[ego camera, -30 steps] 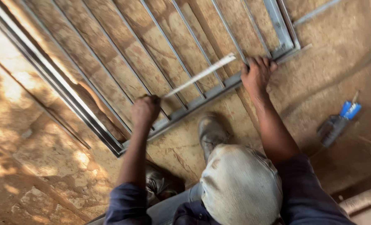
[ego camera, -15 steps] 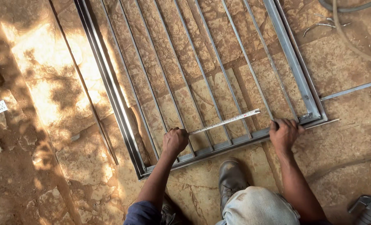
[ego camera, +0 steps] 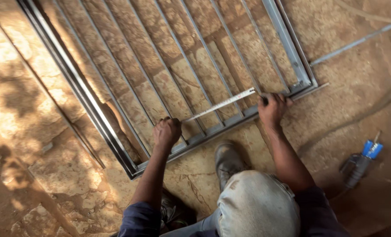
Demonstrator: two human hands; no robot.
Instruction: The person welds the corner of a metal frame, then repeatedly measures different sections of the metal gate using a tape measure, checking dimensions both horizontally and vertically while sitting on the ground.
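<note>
Rough stone paving (ego camera: 42, 101) in brown and orange colours covers the ground, with patches of sunlight on the left side and shadow on the right. On this paving lies a grey metal grille (ego camera: 79, 85), flat, made of a frame with many thin bars running across it at a slant. The person crouches at the lower edge of the grille, with 1 dusty shoe (ego camera: 227, 160) placed just below the frame and a knee in light trousers under it. A tape measure strip (ego camera: 219, 105), pale in colour, is stretched over the bars near the bottom rail, between the 2 hands. The left hand (ego camera: 167, 131) is closed into a fist at the lower end of the strip, and it rests on the bars; the fingers are curled tight, but I cannot tell exactly what they pinch inside. The right hand (ego camera: 272, 109) sits at the upper end of the strip, close to the corner of the frame, with fingers bent down over the rail and pressing on it. A thin loose metal rod (ego camera: 353, 44) lies on the ground to the right of the grille. Near the right edge rests a dark tool with a blue part (ego camera: 362, 162), well apart from both hands.
</note>
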